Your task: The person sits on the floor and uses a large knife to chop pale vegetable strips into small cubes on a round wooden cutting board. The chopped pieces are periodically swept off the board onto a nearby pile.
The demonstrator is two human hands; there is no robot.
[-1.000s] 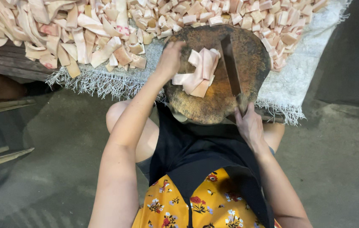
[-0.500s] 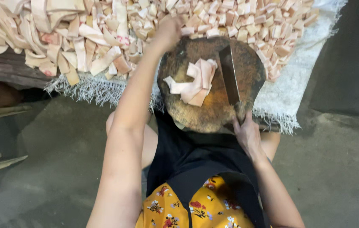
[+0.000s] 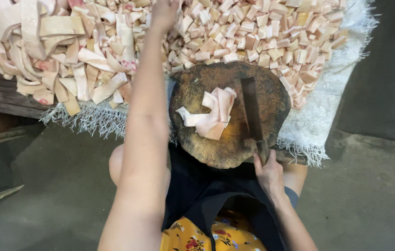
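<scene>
Your left hand (image 3: 165, 11) has reached farther, off the round chopping block (image 3: 193, 95) into the pale pile of strips (image 3: 67, 60) beyond; its grip is cropped, so unclear. Nearest you, your right hand (image 3: 268, 174) clasps the cleaver (image 3: 252, 111), flat on the block's right side beside the folded strips (image 3: 211, 116). Keep the blade resting while you pick.

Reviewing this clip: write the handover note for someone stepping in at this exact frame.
Left hand: stretched out over the heap of pale strips, at the frame's top edge; grip not visible.
Right hand: closed on the cleaver, blade resting flat on the round wooden block.
On the block: a few folded strips, uncut.
Done: a large pile of small cut pieces on the white cloth.
Left: the strips on the block and the long-strip heap.
</scene>
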